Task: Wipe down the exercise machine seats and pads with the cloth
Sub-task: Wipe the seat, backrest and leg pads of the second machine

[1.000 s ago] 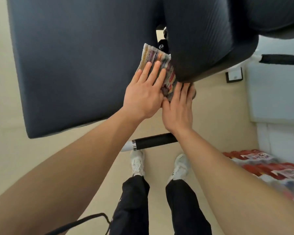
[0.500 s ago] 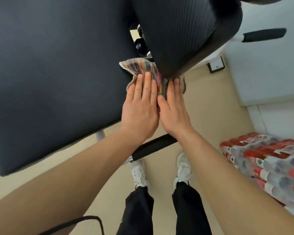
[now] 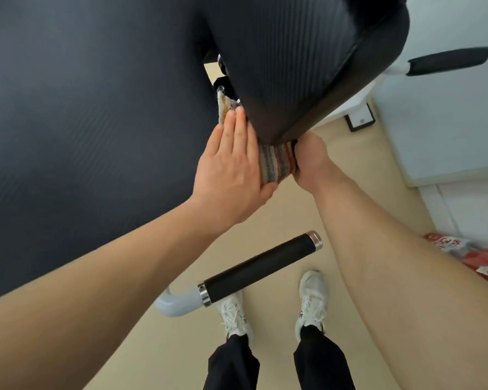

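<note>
Both your hands hold the striped cloth (image 3: 276, 163) under the near tip of the dark pad (image 3: 299, 66): your left hand (image 3: 231, 170) presses it flat-palmed (fingers straight), your right hand (image 3: 310, 161) grips its right edge, beside the large seat (image 3: 90, 114).

Single view, head-mounted, wide-angle. Looks steeply down past both forearms to the floor (image 3: 158, 358) and shoes (image 3: 312, 302). Very near the dark seat pads (image 3: 96, 122), which fill the upper frame. Edges bowed.
</note>
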Motion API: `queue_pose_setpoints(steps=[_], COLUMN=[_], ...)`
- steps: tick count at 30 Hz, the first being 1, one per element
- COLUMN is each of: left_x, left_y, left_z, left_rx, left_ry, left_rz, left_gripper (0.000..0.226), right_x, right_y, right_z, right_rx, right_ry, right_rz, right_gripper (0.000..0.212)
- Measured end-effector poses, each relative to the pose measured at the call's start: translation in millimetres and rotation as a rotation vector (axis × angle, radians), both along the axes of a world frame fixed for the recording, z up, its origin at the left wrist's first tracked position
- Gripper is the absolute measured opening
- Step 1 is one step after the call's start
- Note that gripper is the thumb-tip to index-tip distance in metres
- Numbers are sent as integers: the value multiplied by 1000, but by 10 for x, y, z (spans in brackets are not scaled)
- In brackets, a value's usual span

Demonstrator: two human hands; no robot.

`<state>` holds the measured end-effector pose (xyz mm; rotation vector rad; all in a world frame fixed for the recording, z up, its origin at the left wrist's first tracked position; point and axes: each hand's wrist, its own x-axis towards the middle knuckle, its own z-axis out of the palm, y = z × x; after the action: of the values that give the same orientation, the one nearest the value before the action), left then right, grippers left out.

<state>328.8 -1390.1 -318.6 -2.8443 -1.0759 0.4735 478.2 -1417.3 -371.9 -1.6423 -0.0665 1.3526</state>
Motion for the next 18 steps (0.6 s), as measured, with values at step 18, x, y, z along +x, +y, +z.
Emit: queue_pose_setpoints(steps=[18], left_x=[188], left_y=[-93], left_z=[-163], left_rx=[12], left_ry=[-59], left_rz=[-126], left_gripper=[75], right_x=[-139], right_y=[18], right_z=[55], right_rx=[-87], right_ry=[-65], right_rz=[-152], right_gripper=[31])
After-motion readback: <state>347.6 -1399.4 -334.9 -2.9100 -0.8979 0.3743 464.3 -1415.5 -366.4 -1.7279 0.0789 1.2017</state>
